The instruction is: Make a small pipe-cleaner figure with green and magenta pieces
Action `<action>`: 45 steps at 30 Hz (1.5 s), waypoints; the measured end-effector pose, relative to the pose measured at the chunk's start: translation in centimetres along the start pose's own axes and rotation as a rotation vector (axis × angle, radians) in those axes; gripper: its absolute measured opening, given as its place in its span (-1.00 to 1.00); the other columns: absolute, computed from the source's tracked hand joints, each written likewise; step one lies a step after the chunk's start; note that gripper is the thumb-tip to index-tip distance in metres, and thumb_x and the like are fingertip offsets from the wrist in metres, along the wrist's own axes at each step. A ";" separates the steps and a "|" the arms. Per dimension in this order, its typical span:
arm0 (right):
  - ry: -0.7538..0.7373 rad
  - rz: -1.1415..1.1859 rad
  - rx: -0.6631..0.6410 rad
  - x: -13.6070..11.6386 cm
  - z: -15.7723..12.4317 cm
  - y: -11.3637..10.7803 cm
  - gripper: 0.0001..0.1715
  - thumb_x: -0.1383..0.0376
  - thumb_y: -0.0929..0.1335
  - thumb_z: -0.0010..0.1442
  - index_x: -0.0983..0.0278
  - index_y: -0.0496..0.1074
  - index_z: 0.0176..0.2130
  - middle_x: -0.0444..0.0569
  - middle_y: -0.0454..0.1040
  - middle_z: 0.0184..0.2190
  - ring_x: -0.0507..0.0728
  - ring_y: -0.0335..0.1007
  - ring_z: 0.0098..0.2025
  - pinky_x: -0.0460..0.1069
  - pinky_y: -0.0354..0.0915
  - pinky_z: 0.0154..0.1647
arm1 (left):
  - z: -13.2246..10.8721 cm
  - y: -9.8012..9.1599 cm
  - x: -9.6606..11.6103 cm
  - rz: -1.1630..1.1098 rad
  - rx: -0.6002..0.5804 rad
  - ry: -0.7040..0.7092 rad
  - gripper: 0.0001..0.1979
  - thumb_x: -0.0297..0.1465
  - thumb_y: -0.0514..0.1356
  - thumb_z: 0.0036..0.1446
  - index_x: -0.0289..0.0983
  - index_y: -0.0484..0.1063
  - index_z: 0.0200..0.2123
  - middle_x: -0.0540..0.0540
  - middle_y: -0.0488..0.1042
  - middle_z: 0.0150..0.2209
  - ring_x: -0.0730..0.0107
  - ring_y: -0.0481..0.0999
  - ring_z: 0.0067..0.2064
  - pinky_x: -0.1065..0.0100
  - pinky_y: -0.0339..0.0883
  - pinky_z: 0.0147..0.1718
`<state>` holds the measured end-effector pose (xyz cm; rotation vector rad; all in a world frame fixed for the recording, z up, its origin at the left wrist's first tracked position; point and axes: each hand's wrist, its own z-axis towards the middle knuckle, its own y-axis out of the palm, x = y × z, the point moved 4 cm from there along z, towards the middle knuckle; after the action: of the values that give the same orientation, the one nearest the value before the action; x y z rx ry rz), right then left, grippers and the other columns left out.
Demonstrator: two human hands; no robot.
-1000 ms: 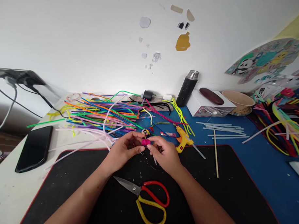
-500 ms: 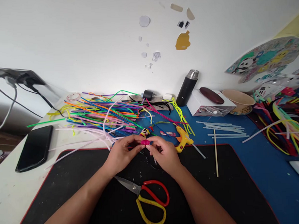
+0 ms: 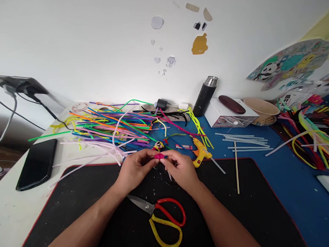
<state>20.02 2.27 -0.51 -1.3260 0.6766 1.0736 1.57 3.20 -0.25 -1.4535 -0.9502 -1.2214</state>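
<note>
A small magenta coil (image 3: 159,156), which looks like wound pipe cleaner, is pinched between the fingertips of both hands. My left hand (image 3: 137,169) grips its left end, with thumb and fingers closed. On the coil's right end, my right hand (image 3: 181,169) is closed in the same way. A thin pale tip pokes out below the right fingers; what it belongs to is hidden. Just beyond the hands is a small figure (image 3: 158,145) in yellow, red, black and white. Scissors (image 3: 148,207) with one red and one yellow handle lie on the black mat (image 3: 218,204) below.
Many coloured pipe cleaners (image 3: 113,125) are heaped at back left, near a black phone (image 3: 36,164). To the right are a yellow glue gun (image 3: 200,153), glue sticks (image 3: 246,138), a wooden stick (image 3: 236,171), a black flask (image 3: 206,97) and a white box (image 3: 231,115).
The view has shifted very slightly. Both hands keep their pinch on the magenta coil, with hardly any movement of the fingers.
</note>
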 end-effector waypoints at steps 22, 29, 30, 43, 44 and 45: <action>0.145 0.212 -0.091 0.4 -0.1 0.5 -0.77 0.12 0.37 0.42 0.22 0.50 -0.18 -0.16 0.49 -0.53 0.04 0.37 -0.58 -0.09 0.26 -0.57 | 0.0 -0.5 0.8 0.161 -0.084 0.133 -0.85 -0.26 0.31 0.30 -0.14 0.61 -0.10 -0.06 0.71 -0.17 0.20 0.69 -0.15 0.28 0.52 -0.09; 0.154 0.137 -0.119 0.7 -0.2 0.7 -0.80 0.16 0.38 0.42 0.21 0.53 -0.19 -0.21 0.44 -0.59 0.04 0.35 -0.59 -0.08 0.25 -0.53 | 0.6 -2.9 1.3 0.056 0.030 0.083 -0.59 -0.05 0.36 0.25 -0.21 0.58 0.00 -0.13 0.68 -0.19 0.16 0.66 -0.19 0.26 0.52 -0.15; 0.144 0.101 -0.126 0.6 -0.2 0.8 -0.81 0.17 0.38 0.41 0.21 0.54 -0.19 -0.21 0.43 -0.59 0.05 0.35 -0.58 -0.08 0.24 -0.52 | 0.7 -3.3 1.2 0.054 0.088 0.077 -0.58 -0.03 0.34 0.26 -0.22 0.58 -0.03 -0.14 0.67 -0.19 0.19 0.64 -0.22 0.28 0.50 -0.19; 0.046 -0.415 -0.274 -2.9 0.0 1.5 -0.83 0.26 0.41 0.41 0.18 0.65 -0.20 -0.16 0.57 -0.52 0.09 0.40 -0.51 -0.03 0.09 -0.44 | 0.7 -3.7 1.7 0.145 0.120 0.137 -0.73 -0.16 0.25 0.34 -0.22 0.61 -0.12 -0.05 0.65 -0.25 0.27 0.59 -0.26 0.34 0.41 -0.23; 0.055 -0.444 -0.287 -3.1 0.0 1.7 -0.82 0.26 0.40 0.41 0.18 0.65 -0.20 -0.15 0.59 -0.50 0.09 0.43 -0.49 -0.03 0.09 -0.42 | 0.8 -3.7 1.7 0.146 0.125 0.145 -0.73 -0.16 0.25 0.34 -0.22 0.61 -0.12 -0.05 0.66 -0.25 0.26 0.59 -0.26 0.33 0.41 -0.23; 0.063 -0.477 -0.304 -3.3 0.0 1.9 -0.82 0.26 0.40 0.41 0.17 0.66 -0.19 -0.14 0.61 -0.48 0.10 0.47 -0.45 -0.03 0.09 -0.41 | 0.8 -3.7 1.7 0.144 0.130 0.154 -0.73 -0.16 0.25 0.34 -0.22 0.61 -0.12 -0.05 0.66 -0.25 0.26 0.60 -0.25 0.33 0.41 -0.23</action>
<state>17.00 1.31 1.61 -1.6830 0.2204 0.7639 -1.47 4.72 2.11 -1.2836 -0.7917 -1.1274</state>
